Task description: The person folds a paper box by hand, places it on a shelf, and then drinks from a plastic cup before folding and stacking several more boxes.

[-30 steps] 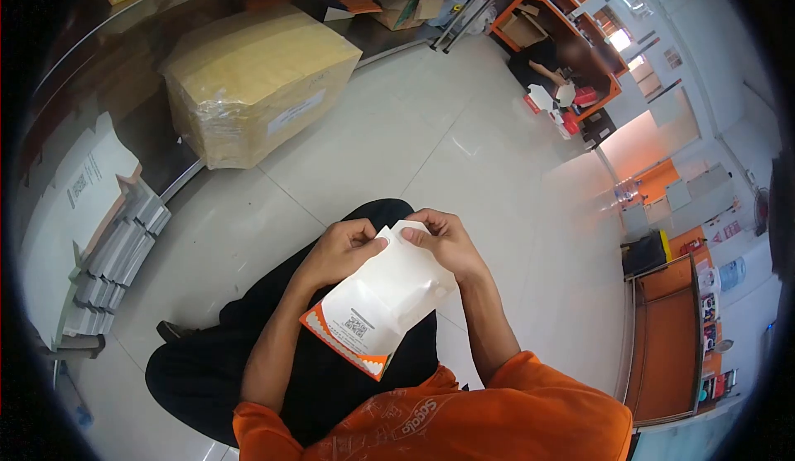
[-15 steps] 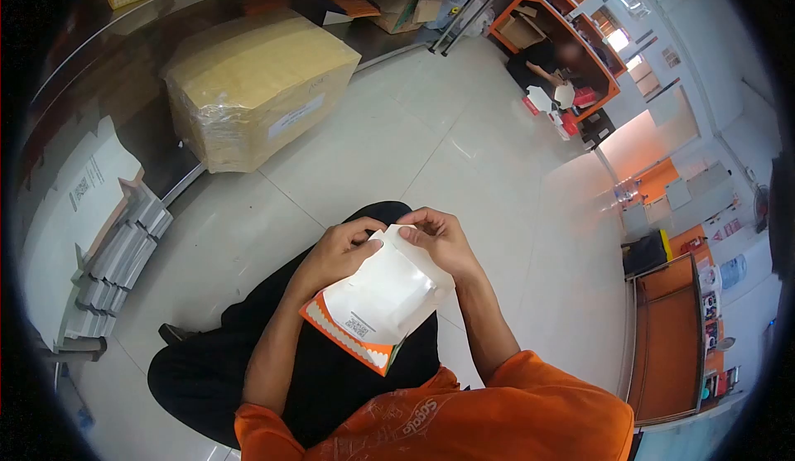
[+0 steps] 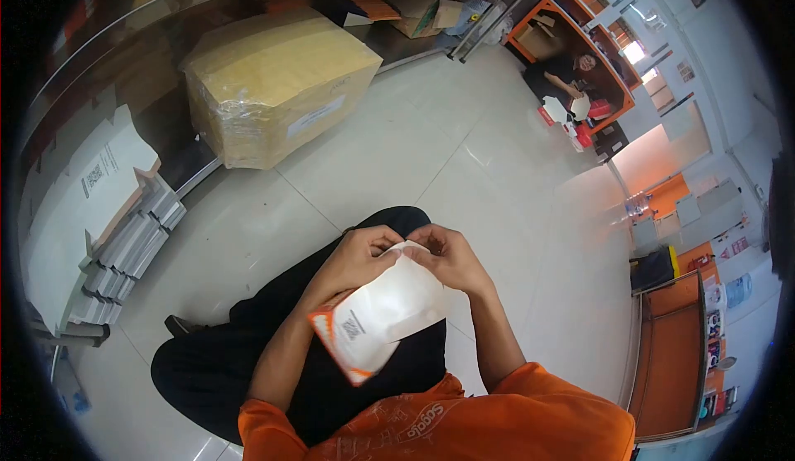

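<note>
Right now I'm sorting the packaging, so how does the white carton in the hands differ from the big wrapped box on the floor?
The white carton is small, white with an orange edge, and held up over the lap by the left hand and right hand. The wrapped box is far larger, brown, covered in clear film, and rests on the floor untouched. Both carry a printed label.

I see a smooth white paper carton (image 3: 389, 308) with a matt face and orange printed edge. The floor (image 3: 397, 138) is glossy tile. The big box (image 3: 277, 84) is brown cardboard under shiny plastic wrap.
</note>
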The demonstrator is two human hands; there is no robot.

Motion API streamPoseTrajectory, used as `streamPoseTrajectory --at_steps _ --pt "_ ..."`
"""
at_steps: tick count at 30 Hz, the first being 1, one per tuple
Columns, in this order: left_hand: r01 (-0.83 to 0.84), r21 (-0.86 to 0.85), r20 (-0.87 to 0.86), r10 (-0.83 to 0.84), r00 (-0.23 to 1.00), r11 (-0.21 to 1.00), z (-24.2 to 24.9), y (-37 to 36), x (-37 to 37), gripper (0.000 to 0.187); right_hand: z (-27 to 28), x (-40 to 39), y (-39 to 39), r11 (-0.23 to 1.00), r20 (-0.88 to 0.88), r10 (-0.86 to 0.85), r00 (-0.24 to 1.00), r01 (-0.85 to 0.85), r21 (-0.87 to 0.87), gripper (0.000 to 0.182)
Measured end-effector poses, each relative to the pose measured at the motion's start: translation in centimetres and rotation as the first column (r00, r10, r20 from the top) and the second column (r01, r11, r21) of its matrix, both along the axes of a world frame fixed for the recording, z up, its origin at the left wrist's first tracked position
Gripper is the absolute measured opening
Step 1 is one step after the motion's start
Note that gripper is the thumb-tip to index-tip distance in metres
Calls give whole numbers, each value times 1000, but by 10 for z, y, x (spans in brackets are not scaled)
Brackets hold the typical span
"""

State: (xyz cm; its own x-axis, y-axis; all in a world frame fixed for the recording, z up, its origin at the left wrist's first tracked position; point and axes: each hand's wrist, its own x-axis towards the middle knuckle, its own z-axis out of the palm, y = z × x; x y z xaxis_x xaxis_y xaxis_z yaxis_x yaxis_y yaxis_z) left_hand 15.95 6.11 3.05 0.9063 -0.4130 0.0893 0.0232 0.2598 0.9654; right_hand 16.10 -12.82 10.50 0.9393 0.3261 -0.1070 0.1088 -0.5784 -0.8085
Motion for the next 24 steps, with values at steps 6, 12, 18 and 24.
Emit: streamPoseTrajectory --at_steps 6,12,18,24 --pt "-40 72 -53 43 998 997 13 -2 -2 19 -8 -1 -6 999 89 -42 995 43 -15 20" --pt "-130 26 -43 131 990 991 -12 -9 3 20 -18 -4 -1 981 82 -181 980 175 78 21" --pt "-82 6 -154 82 985 997 -8 -6 6 20 -19 -2 -3 983 -2 -76 997 75 166 20" --pt "-10 -29 -215 3 977 1000 -8 -1 9 21 -20 1 -11 971 -20 44 999 -38 237 19"
